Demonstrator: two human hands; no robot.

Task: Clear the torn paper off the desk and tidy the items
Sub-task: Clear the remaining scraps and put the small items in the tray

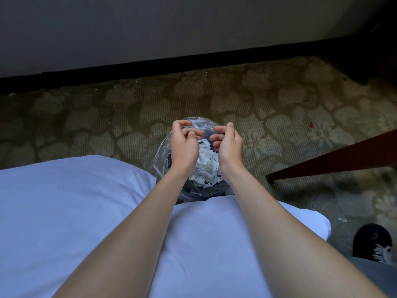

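Hovering over the bin: left hand and right hand, palms facing, fingers loosely curled, nothing visible in either. Torn paper lies heaped inside the bin, which has a clear liner and stands on patterned carpet. One scrap lies on the carpet at right, near a black shoe.

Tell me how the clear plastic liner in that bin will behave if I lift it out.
The clear liner looks thin and crinkled, so it would probably flop and sag. It seems to hold just torn paper scraps, so it is likely light. Its glossy film may slip when pinched.
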